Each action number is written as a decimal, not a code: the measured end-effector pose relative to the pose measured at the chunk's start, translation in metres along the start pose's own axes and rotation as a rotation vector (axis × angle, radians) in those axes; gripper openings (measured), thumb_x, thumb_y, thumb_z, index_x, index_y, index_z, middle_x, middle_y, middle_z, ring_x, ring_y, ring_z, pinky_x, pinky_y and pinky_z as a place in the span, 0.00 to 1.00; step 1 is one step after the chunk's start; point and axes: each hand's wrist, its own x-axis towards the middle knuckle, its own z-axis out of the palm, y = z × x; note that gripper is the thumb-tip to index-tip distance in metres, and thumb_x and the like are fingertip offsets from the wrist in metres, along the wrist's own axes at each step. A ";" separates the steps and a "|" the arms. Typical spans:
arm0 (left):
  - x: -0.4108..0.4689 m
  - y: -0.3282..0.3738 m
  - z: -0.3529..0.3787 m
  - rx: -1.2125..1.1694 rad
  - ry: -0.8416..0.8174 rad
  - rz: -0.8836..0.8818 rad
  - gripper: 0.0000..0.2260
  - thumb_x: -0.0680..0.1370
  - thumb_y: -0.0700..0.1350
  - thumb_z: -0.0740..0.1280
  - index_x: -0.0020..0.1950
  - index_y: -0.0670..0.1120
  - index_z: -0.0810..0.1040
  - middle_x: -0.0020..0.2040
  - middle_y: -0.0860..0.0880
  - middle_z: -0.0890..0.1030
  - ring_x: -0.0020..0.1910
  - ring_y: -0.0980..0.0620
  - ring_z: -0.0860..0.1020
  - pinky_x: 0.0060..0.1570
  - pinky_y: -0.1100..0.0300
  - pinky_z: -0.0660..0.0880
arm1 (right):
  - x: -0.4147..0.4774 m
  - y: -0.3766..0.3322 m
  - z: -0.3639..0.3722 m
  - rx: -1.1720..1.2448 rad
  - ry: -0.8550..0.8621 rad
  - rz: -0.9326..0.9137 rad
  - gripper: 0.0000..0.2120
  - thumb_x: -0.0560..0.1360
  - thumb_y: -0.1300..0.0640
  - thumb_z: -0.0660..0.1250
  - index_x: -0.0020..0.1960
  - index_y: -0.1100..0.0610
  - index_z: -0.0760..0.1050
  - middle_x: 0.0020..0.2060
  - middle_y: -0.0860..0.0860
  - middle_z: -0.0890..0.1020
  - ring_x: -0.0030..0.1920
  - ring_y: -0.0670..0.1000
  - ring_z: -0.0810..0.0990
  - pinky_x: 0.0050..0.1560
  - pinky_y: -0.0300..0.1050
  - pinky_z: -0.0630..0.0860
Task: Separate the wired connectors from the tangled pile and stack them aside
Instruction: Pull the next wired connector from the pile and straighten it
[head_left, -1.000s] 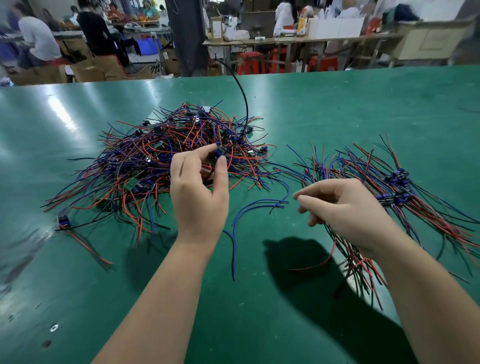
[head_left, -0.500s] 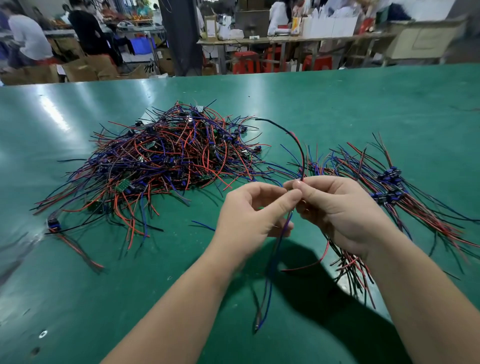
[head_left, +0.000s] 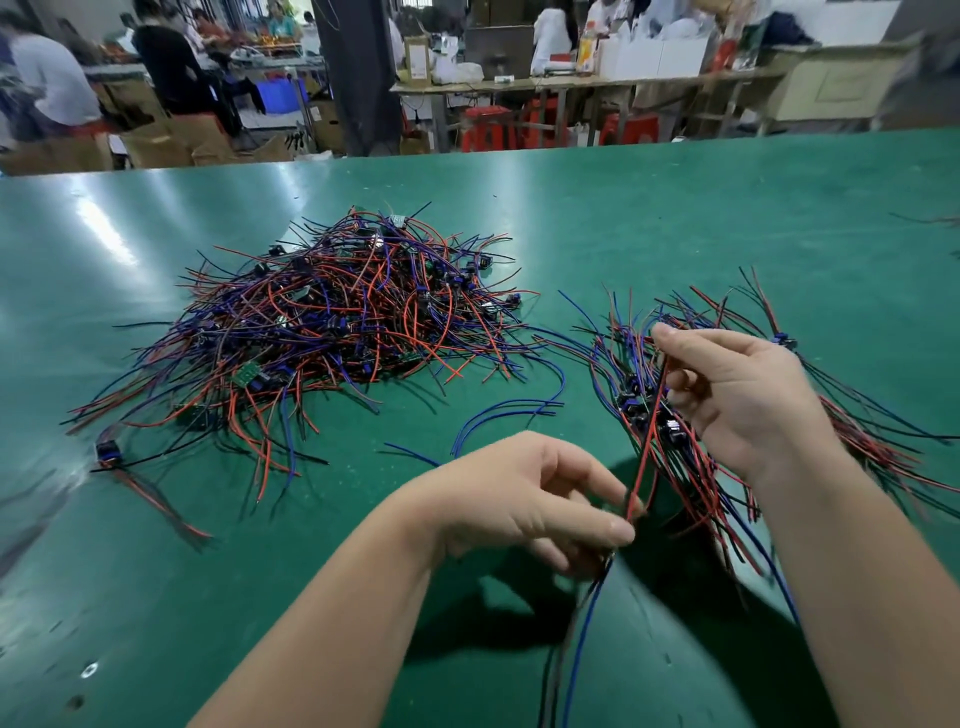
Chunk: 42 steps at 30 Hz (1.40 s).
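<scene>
Your left hand (head_left: 524, 499), near centre, pinches w/ thumb & forefinger the near part of one wired connector (head_left: 647, 441): its red lead runs up to your right hand (head_left: 737, 395), blue & black leads hang below the pinch. Right hand's fingers curl round the far end; connector body can't be made out. Both hands hover over the sorted stack (head_left: 675, 457) on the right of the green bench (head_left: 675, 218). Tangled pile (head_left: 332, 322) lies far left, well apart. Loose blue wires (head_left: 509, 410) lie btwn the two.
</scene>
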 end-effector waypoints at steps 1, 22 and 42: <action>-0.002 -0.001 -0.002 0.038 -0.059 -0.009 0.08 0.74 0.39 0.72 0.49 0.51 0.81 0.34 0.53 0.82 0.33 0.57 0.79 0.36 0.64 0.78 | 0.001 0.000 -0.001 0.004 0.021 -0.003 0.09 0.69 0.62 0.73 0.34 0.57 0.74 0.21 0.47 0.76 0.20 0.42 0.71 0.21 0.31 0.68; 0.012 0.008 -0.003 -0.688 0.558 0.271 0.13 0.57 0.52 0.74 0.38 0.50 0.80 0.36 0.57 0.81 0.31 0.62 0.78 0.29 0.66 0.75 | -0.015 0.026 0.028 0.074 -0.355 0.047 0.03 0.60 0.57 0.71 0.33 0.55 0.83 0.27 0.50 0.81 0.26 0.44 0.76 0.30 0.33 0.73; 0.016 -0.005 -0.018 -0.267 0.743 0.296 0.10 0.74 0.52 0.71 0.40 0.46 0.81 0.35 0.50 0.84 0.29 0.56 0.80 0.28 0.62 0.76 | -0.010 0.006 0.012 0.079 -0.389 0.166 0.05 0.63 0.60 0.70 0.38 0.60 0.76 0.25 0.50 0.76 0.22 0.42 0.70 0.18 0.29 0.63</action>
